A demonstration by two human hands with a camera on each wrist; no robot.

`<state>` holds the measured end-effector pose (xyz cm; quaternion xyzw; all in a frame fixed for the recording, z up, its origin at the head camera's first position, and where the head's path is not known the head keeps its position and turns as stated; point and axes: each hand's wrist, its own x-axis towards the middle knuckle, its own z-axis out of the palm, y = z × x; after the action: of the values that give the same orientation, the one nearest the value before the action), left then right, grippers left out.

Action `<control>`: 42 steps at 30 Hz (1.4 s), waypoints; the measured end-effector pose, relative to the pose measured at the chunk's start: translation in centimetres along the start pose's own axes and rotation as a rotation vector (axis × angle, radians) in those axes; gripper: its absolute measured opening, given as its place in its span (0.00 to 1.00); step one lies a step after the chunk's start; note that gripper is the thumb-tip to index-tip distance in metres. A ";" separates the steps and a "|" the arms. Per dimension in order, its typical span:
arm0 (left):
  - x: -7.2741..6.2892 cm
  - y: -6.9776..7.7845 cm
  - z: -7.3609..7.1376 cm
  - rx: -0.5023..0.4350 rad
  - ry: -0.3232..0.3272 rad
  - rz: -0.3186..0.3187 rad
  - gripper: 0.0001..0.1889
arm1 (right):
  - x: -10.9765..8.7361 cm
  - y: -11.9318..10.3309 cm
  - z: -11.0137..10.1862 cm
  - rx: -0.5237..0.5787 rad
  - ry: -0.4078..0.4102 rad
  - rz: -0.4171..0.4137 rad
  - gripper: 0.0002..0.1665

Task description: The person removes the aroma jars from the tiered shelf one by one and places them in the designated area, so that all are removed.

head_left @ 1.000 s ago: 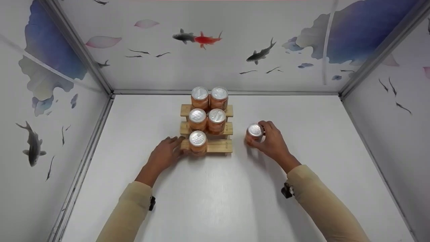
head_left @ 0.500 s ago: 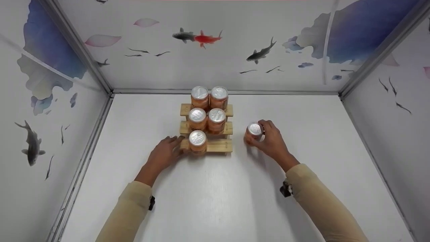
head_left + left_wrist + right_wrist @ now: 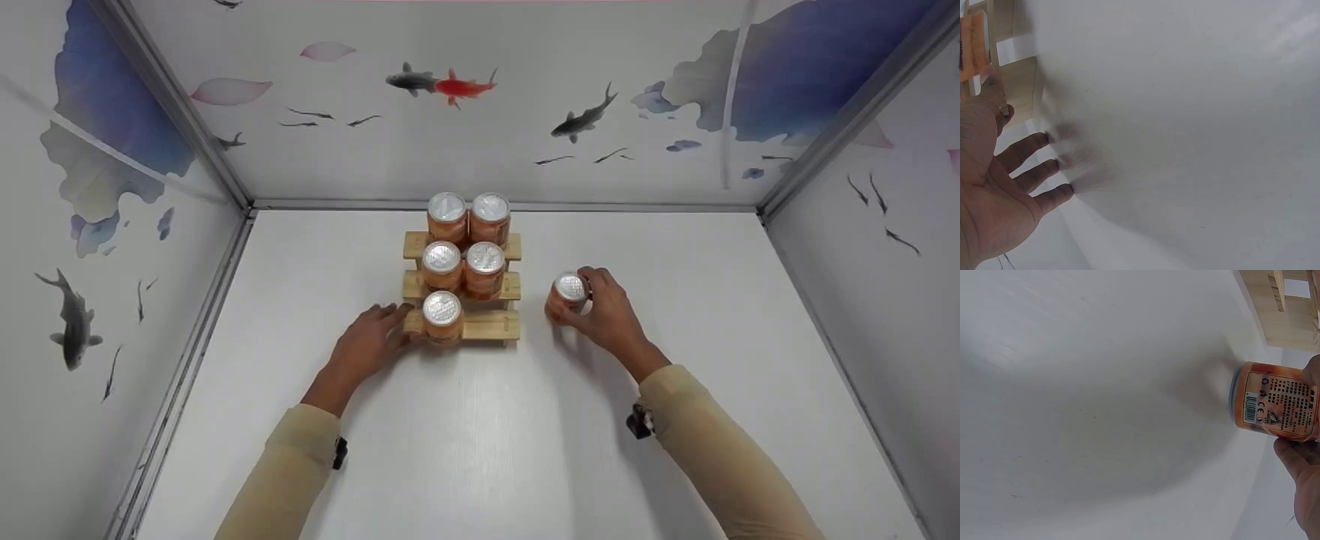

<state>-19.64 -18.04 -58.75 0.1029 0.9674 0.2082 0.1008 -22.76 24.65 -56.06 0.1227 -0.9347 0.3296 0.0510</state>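
Observation:
A stepped wooden rack [image 3: 491, 326] stands on the white table, several orange cans with silvery tops upright on its tiers. The lowest tier bears one can [image 3: 443, 319] toward its left; bare wood shows to the right of it. My left hand [image 3: 369, 341] pinches the left end of that tier between thumb and index finger; in the left wrist view its other fingers [image 3: 1036, 175] stretch toward the tabletop. Right of the rack, my right hand [image 3: 611, 313] grips another orange can [image 3: 1275, 402], upright at the tabletop, its printed label and barcode facing the right wrist camera.
White panels with painted fish and blue shapes enclose the table at the back, left and right. A metal edge [image 3: 337, 205] runs along the table's back, close behind the rack. The table surface [image 3: 465, 442] stretches in front of the rack between both forearms.

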 end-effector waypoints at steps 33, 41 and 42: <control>-0.2 -0.2 0.2 0.007 0.020 0.029 0.31 | 0.1 -1.0 -0.7 -0.084 -0.012 -0.002 0.49; -0.2 0.0 0.1 0.015 0.036 0.026 0.31 | 0.1 -1.8 -1.0 -0.091 -0.003 -0.028 0.47; -0.2 -0.1 0.1 0.014 0.037 0.028 0.31 | 0.1 -1.9 -1.0 -0.091 -0.001 -0.029 0.47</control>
<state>-19.47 -18.09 -58.89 0.1132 0.9691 0.2044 0.0794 -22.39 23.84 -54.12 0.1340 -0.9469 0.2858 0.0611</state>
